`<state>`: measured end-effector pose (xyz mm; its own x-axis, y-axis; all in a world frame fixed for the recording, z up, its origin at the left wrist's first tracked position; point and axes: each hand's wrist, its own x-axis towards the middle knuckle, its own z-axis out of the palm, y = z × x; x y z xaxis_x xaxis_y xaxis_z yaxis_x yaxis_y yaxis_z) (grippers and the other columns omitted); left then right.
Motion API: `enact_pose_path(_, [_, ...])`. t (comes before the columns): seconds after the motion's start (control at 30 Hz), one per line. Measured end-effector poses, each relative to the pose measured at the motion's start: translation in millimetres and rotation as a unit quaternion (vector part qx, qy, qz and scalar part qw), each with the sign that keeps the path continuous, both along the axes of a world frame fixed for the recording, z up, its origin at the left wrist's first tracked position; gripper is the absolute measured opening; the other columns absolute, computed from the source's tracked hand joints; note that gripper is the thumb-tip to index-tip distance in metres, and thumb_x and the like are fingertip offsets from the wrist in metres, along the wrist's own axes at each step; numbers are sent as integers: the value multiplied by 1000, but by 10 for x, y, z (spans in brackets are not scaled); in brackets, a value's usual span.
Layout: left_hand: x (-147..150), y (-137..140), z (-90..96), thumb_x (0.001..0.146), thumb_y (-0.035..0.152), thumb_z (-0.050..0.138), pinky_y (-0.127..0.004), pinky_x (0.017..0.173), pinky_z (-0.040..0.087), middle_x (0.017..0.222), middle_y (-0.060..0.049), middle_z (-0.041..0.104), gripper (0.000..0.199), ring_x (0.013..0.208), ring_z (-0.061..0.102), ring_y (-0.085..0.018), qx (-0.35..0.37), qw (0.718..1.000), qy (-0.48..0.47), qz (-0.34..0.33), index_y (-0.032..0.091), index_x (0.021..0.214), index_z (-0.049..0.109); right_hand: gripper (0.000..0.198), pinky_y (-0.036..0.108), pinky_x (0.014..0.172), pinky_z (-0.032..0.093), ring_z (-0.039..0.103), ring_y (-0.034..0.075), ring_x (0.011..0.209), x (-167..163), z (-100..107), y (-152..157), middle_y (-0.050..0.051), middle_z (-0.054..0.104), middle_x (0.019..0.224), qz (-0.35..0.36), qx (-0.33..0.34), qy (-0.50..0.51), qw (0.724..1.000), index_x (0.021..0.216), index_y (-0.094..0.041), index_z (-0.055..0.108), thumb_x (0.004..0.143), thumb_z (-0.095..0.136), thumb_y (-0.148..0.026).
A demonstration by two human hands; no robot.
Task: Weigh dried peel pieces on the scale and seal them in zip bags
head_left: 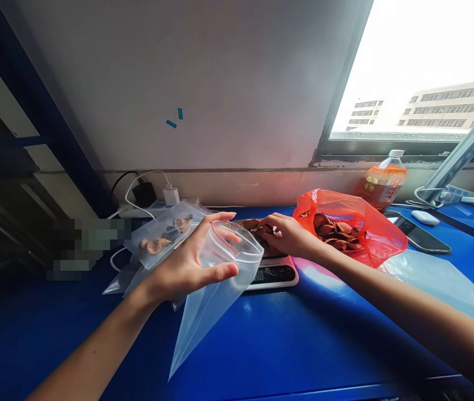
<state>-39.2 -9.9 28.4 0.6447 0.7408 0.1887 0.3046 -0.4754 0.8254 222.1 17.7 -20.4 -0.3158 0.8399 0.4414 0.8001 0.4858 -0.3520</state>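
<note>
Head view, clear bag (214, 306) over blue tabletop (303, 345), grey wall (228, 83), window (420, 67)

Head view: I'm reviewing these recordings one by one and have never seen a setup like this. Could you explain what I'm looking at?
There is no machine grip here, only a person's two bare hands. The single picture comes from a camera worn on that person's head, looking forward and down.

The left hand holds a clear zip bag with its mouth open. The right hand reaches to brown dried pieces on a scale; whether it has picked any up is hard to tell.

On the blue table, a red plastic bag holds more such pieces. Clear bags lie to the left, at least one with pieces inside. Toward the right are a bottle, a phone and flat clear bags.
</note>
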Motion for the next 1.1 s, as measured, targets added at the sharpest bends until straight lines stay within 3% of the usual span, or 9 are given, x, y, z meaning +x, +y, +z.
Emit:
enact_pose_path(0.13, [9,2,-8,79,46,69,-42,90,52,129,-13,56,76,106,61,-27,12,1000,15,1,25,142,30,17,26,71,47,60,16,81,-4,13,-36,7,65,94,-3,14,-47,999,91,-17,65,88,50,-11])
enact_pose_path(0.3, [9,-1,5,80,47,68,-40,90,52,137,-12,51,73,107,61,-26,38,999,33,0,26,141,34,17,27,75,48,60,17,86,34,-5,-33,8,64,96,36,18,-65,997,93,-17,66,87,52,-10])
enact_pose_path(0.5, [10,-6,28,80,50,67,-40,91,52,149,-11,36,47,118,55,-31,54,997,61,6,22,117,57,19,28,77,50,61,16,86,72,-16,0,8,65,99,33,20,-36,999,97,-17,67,89,52,-12])
enact_pose_path(0.63, [9,-1,35,81,50,66,-39,92,51,148,-11,38,54,118,55,-30,55,996,63,8,23,124,51,20,27,77,50,62,15,87,122,12,-3,7,66,97,62,43,-29,997,96,-18,68,90,50,-11])
enact_pose_path(0.73, [21,-11,30,80,50,68,-40,94,49,144,-12,43,65,115,56,-28,50,997,53,10,24,133,41,19,27,75,51,63,15,86,167,152,-106,7,67,97,77,78,-6,994,96,-17,67,89,50,-10])
enact_pose_path(0.87, [75,-42,-32,78,47,71,-41,91,51,128,-10,56,80,107,60,-27,16,1000,19,16,27,142,28,16,26,77,52,64,15,90,104,504,-441,6,68,103,118,117,68,984,101,-19,66,91,54,-16])
enact_pose_path(1.0, [138,-65,-116,73,45,76,-44,89,52,125,-10,58,85,104,63,-29,-19,1000,-20,1,30,142,28,13,23,72,52,65,12,84,-102,808,-708,5,69,100,250,17,39,967,99,-19,68,92,57,-21])
enact_pose_path(1.1, [159,-74,-131,72,42,77,-43,89,52,126,-9,57,82,106,62,-29,-17,999,-39,1,31,140,31,15,23,72,51,65,12,84,-198,847,-609,4,69,101,286,-22,54,957,102,-19,67,91,59,-25])
